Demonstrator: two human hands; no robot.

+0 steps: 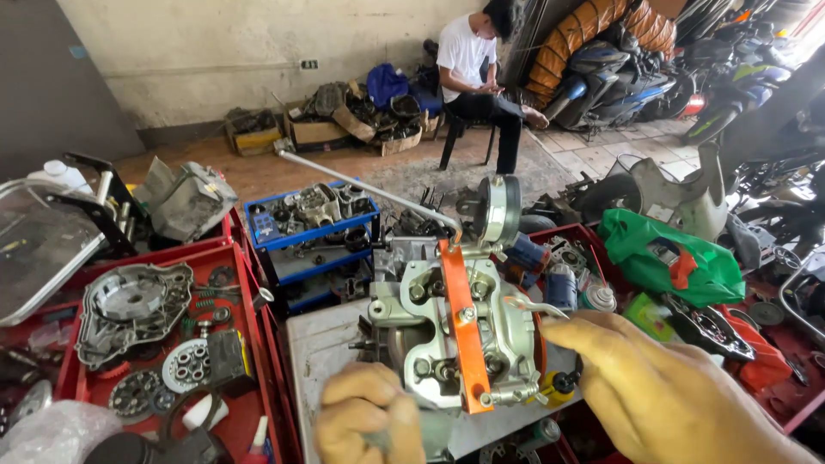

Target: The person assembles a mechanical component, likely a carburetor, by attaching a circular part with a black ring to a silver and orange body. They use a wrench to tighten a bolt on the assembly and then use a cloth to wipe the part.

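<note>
Centre frame: engine part (pixel 447 331) with orange bar (pixel 465 326) running upright; my left hand (pixel 369 421), fisted on a handle beneath it, is nearer, my right hand (pixel 679 395), loosely open and empty, reaches from lower right.

- An engine part (pixel 447 331) with an orange bar (pixel 464 322) is seen on a grey bench (pixel 322 348).
- A grey handle is gripped by the left hand (pixel 369 421) just below the part.
- The right hand (pixel 662 391) is held open beside it, fingers pointing left.
- A dial gauge (pixel 497 209) is mounted above the bar.
- Red trays (pixel 249 404) of parts are seen at left.
- A seated person (pixel 473 73) is seen by the wall.
</note>
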